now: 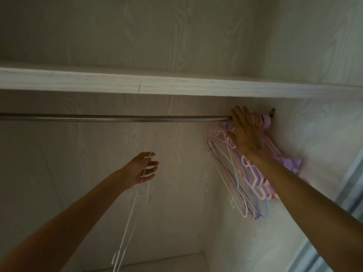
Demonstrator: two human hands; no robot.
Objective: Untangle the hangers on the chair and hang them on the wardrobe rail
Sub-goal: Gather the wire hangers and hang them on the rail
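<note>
A metal wardrobe rail [121, 118] runs across the wardrobe under a white shelf. At its right end hang several hangers [245, 185], pink, purple, blue and white, bunched against the side wall. My right hand [244, 130] is raised to the rail's right end with straight fingers pressing on the hanger hooks there. My left hand [144, 169] is lower, at the centre, and holds a thin white wire hanger [127, 226] that dangles down from its fingers. The chair is out of view.
A white wood-grain shelf [176, 85] sits just above the rail. The wardrobe's back panel and right side wall [314, 134] close in the space. A sliding door edge [349, 193] shows at the far right. A lower shelf [157, 262] lies below.
</note>
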